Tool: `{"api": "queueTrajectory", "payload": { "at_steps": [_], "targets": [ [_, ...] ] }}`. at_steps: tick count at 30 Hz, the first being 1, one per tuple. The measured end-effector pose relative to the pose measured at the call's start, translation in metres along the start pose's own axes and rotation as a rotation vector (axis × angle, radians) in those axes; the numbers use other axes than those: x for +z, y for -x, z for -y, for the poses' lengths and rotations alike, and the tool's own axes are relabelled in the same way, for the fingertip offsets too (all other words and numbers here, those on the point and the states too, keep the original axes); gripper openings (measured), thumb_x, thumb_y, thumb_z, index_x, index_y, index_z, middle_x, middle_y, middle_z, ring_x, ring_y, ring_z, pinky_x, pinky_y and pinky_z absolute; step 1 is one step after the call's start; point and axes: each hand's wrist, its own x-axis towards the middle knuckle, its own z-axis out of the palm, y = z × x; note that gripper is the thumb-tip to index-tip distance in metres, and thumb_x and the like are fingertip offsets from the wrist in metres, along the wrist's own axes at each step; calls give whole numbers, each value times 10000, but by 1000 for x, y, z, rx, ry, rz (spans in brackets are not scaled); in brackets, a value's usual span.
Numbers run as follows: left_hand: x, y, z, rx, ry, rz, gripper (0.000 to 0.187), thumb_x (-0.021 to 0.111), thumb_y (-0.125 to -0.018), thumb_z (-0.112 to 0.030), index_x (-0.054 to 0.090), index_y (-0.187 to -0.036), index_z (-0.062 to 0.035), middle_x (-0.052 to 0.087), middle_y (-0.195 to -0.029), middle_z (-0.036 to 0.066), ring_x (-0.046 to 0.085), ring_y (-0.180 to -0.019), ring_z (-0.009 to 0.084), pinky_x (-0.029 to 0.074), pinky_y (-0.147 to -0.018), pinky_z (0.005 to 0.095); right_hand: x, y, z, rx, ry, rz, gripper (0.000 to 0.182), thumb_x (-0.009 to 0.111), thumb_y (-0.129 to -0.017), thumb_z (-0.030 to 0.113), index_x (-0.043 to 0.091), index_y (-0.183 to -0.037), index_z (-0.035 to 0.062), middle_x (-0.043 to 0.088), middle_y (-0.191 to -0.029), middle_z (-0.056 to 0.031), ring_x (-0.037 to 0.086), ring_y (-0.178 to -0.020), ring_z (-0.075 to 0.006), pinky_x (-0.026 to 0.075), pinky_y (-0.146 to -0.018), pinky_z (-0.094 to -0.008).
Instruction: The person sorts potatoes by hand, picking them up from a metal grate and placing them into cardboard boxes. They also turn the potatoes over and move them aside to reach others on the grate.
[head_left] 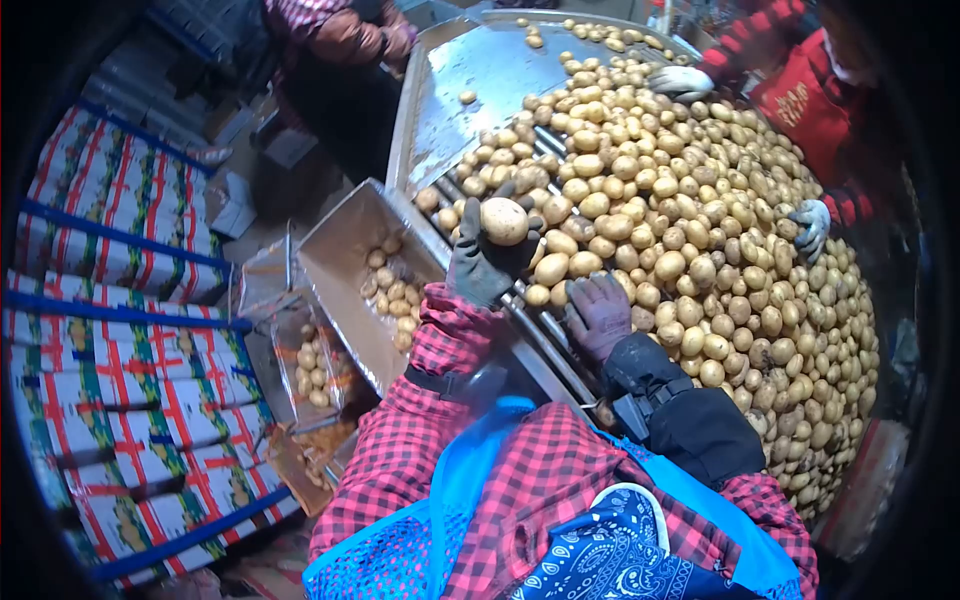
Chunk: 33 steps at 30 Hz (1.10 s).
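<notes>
My left hand (pixel 478 262), in a dark grey glove, is closed around a large pale potato (pixel 504 221) above the edge of the sorting table (pixel 452 72). My right hand (pixel 600 316), in a purplish glove, lies at the near edge of the potato heap (pixel 690 220), its fingers stretched out and touching potatoes. Metal rollers (pixel 550 330) run between the two hands. Below my left hand stands an open cardboard box (pixel 335 250) with several potatoes inside.
Lined crates of potatoes (pixel 312 372) stand lower left. Stacked printed cartons (pixel 130 400) with blue straps fill the left side. A co-worker in a red apron (pixel 800 95) has both gloved hands on the heap; another person (pixel 335 70) stands at the far left of the table.
</notes>
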Motion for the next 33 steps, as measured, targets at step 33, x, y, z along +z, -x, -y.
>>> {"api": "queueTrajectory", "payload": {
  "at_steps": [33],
  "targets": [
    [-51,20,1,124,-2648,339,794,767,-722,-469,500,-1378,-110,493,-1406,162,520,-1190,400,417,-1041,472,-7,-2,-1,67,-67,50,393,621,-846,303,641,-1185,106,619,-1157,-116,512,-1188,-314,341,-1079,-491]
  ]
}}
